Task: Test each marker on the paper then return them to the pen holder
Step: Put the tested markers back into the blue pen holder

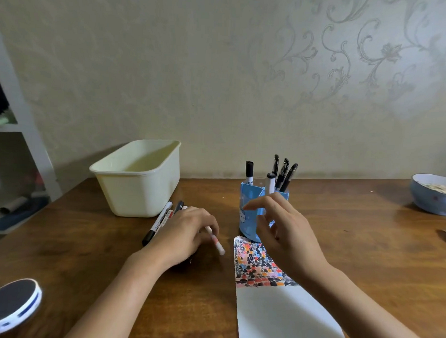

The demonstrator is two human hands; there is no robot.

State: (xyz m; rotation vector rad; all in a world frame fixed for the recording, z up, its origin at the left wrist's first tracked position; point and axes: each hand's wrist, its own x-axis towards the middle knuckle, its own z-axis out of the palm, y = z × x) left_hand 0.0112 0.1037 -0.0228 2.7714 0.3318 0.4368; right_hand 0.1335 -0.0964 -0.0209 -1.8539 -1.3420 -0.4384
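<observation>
While the left hand [183, 234] pinches a marker [215, 241], the right hand [281, 234] hovers, fingers apart.

A white sheet of paper [285, 315] bore black, red, orange and pink marks beside a light blue cartoon-printed pen holder [251, 202], a cream plastic tub [140, 188] and a brown wooden table [366, 237].
</observation>
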